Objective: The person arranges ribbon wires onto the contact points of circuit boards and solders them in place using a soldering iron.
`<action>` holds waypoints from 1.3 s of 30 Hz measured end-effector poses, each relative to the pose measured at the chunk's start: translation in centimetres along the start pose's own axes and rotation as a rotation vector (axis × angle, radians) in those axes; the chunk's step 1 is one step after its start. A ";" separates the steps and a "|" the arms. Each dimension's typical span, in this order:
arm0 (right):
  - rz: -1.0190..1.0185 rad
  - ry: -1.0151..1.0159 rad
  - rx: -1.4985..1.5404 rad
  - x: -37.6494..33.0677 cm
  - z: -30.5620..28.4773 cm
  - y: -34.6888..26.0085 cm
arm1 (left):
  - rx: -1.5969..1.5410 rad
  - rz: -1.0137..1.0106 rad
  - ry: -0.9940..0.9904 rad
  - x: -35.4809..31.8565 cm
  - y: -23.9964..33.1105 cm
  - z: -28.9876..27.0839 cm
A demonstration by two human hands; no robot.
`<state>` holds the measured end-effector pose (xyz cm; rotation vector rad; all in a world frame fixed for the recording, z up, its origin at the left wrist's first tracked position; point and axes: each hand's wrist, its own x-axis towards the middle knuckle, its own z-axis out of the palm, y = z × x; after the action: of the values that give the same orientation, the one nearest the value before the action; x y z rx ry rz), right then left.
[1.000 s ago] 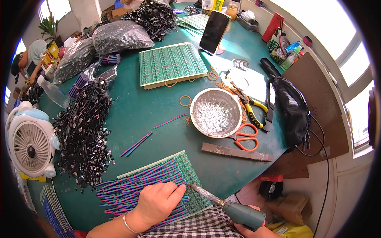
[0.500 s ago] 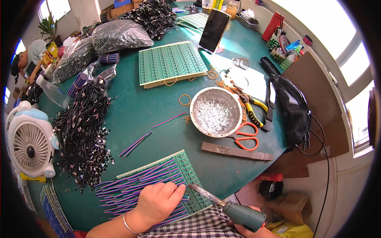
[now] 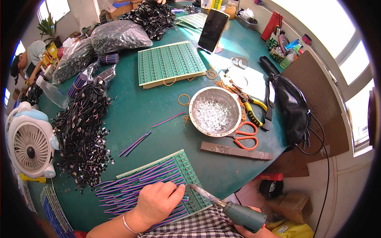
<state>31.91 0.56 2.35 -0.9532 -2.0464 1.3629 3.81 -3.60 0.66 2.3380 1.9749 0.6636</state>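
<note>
Here, green round table; left hand flat on wires, right grip clasps soldering iron.

You have only one view, from the camera on your head, looking steeply down over the green table from its near edge. It sits close to your left hand at the bottom and reaches to the far edge. The fisheye lens bends straight lines toward the rim.
</note>
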 end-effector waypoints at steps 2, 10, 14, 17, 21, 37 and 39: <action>-0.009 -0.022 0.014 0.2 -0.1 -0.4 | 0.010 0.031 0.033 0.0 -0.1 0.2; 0.013 0.034 -0.005 -0.9 -0.1 0.9 | 0.013 0.028 0.036 0.0 -0.1 0.2; 0.026 0.001 0.022 -0.6 -0.3 0.3 | 0.013 0.032 0.045 -0.1 -0.1 0.3; 0.017 -0.031 -0.007 -0.4 -0.4 0.0 | 0.016 0.034 0.039 0.0 -0.1 0.2; 0.021 0.020 0.018 -0.5 0.1 0.4 | 0.023 0.039 0.039 0.0 -0.1 0.1; 0.019 0.067 0.056 -0.6 -0.1 1.0 | -0.253 -0.105 0.013 0.0 0.1 -1.6; 0.012 0.079 0.053 -0.5 -0.2 0.8 | -0.284 -0.082 0.025 0.2 0.2 -2.3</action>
<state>32.59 0.51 1.63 -0.9827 -1.9400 1.3572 3.26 -4.06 2.87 2.0831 1.8331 0.9040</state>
